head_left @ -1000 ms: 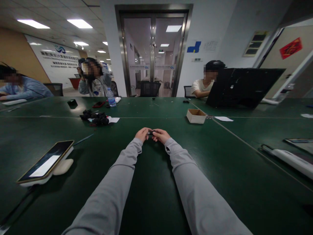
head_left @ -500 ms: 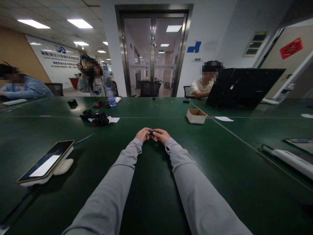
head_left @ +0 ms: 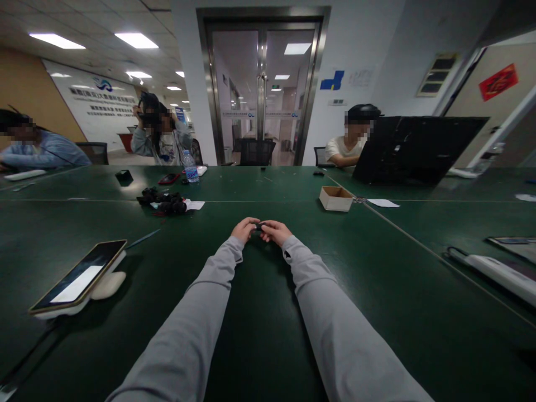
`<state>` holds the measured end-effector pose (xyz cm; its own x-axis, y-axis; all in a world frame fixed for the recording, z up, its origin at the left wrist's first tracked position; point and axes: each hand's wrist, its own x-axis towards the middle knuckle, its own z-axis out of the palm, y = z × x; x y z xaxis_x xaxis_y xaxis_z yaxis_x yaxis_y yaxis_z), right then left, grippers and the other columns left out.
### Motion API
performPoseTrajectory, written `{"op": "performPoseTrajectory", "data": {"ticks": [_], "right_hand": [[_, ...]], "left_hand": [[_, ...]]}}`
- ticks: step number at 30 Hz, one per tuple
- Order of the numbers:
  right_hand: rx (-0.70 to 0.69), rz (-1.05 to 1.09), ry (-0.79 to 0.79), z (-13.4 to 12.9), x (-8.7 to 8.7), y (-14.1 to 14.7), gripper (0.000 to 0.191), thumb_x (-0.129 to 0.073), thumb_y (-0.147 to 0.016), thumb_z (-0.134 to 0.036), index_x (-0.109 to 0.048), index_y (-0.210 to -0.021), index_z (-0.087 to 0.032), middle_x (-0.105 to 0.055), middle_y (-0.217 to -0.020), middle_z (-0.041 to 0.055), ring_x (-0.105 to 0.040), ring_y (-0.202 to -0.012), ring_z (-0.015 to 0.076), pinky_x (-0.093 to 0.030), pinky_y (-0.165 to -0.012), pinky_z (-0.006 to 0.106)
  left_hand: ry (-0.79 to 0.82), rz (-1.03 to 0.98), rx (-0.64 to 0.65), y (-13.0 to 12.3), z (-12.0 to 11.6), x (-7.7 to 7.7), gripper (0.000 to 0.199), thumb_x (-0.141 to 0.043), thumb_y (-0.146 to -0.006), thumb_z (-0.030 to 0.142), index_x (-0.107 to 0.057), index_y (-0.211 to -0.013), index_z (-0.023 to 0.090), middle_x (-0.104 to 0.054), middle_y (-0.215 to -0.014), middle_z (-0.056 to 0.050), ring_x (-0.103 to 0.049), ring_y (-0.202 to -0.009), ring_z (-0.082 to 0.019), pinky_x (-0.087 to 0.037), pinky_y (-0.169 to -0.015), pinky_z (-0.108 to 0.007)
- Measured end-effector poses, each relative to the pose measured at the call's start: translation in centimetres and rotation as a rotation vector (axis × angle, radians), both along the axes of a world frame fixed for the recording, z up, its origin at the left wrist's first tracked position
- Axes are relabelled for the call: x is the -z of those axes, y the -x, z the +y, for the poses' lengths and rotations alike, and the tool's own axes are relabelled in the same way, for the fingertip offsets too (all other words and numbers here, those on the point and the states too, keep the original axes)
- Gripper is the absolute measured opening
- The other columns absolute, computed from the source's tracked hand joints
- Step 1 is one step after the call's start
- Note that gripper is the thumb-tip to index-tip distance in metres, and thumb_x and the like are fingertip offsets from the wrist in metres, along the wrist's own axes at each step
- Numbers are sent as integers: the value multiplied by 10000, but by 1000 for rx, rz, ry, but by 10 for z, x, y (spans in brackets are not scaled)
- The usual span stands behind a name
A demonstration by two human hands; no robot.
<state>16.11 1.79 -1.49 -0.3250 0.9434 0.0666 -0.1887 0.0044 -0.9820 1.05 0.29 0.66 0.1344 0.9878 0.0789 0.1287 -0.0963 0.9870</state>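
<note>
My left hand [head_left: 243, 229] and my right hand [head_left: 276, 231] meet over the middle of the green table [head_left: 259, 312]. Between their fingertips is a small black stick-like piece [head_left: 259, 227], too small to name surely. The right thumb and fingers pinch its right part. Its left end is gripped by the left fingers, which hide that end. Both hands are closed and held close together, with long grey sleeves reaching toward me.
A small open cardboard box [head_left: 336, 199] stands ahead right, near a large black monitor [head_left: 419, 149]. A phone [head_left: 79, 276] on a stand is at left. Black gear [head_left: 163, 201] and a water bottle [head_left: 191, 167] lie beyond. Several people sit or stand around the table.
The left fingers have shifted slightly over the piece, and its silvery left end, visible before, is now covered. The right hand has barely moved.
</note>
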Motion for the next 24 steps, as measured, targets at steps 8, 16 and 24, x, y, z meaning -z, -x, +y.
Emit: {"op": "performPoseTrajectory", "data": {"ticks": [8, 16, 24], "right_hand": [[-21, 7, -14, -1, -1, -1, 206, -659, -724, -199, -580, -887, -101, -597, -541, 20, -539, -435, 93, -427, -400, 164], [-21, 7, -12, 2, 2, -1, 226, -662, -719, -211, -571, -892, -97, -598, -534, 21, -542, -432, 96, -428, -399, 163], [-33, 15, -16, 1, 2, -1, 246, -667, -702, -208, -564, -898, -100, -602, -536, 16, -545, -433, 98, -434, -404, 165]], "left_hand": [[-18, 42, -20, 0, 3, 3, 287, -464, -684, 169, -584, -944, 153, -457, -529, 45, -370, -387, -50, -277, -381, -170], [-51, 27, 18, 0, 2, 3, 294, -376, -791, 286, -566, -945, 123, -413, -405, 53, -314, -324, -51, -241, -359, -169], [14, 43, 15, -1, -3, -7, 289, -380, -746, 183, -561, -962, 120, -434, -438, 55, -334, -322, -52, -253, -355, -173]]}}
